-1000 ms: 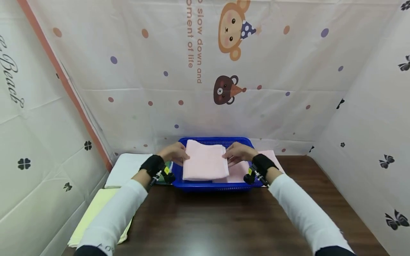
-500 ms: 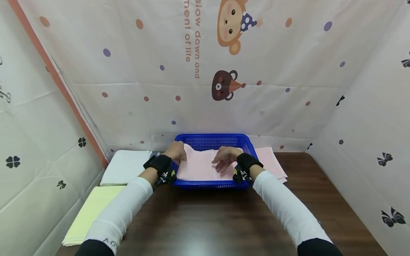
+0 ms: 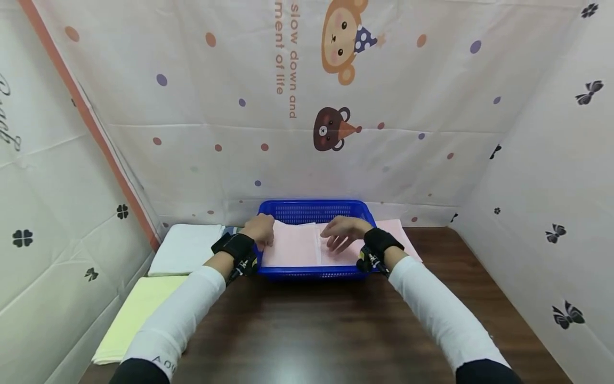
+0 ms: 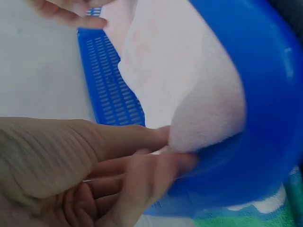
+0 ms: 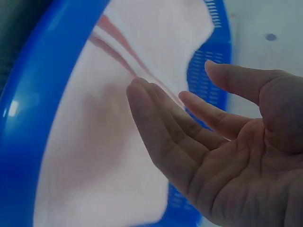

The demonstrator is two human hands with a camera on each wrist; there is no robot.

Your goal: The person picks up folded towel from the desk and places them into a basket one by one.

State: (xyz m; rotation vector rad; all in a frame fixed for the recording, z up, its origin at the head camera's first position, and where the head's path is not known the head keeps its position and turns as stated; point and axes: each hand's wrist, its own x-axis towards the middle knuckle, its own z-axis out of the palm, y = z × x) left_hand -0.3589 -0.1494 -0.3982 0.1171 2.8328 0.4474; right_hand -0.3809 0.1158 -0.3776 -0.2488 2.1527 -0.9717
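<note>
Pink towel [image 3: 292, 249] lies folded in blue basket [image 3: 316, 210], centre of frame. Left hand [image 3: 259, 230] pinches its left edge against basket wall. Right hand [image 3: 341, 233] hovers above, fingers relaxed, holding nothing. Likely soft, light, limp; best gripped at folded edges.

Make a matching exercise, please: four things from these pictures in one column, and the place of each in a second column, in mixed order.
Things:
1. pink towel
2. white towel
3. yellow towel
4. blue basket

Places:
A. table's near left edge
B. against the back wall, mid-table
C. inside the basket
D. left of the basket

Pairs: 1-C, 2-D, 3-A, 4-B
</note>
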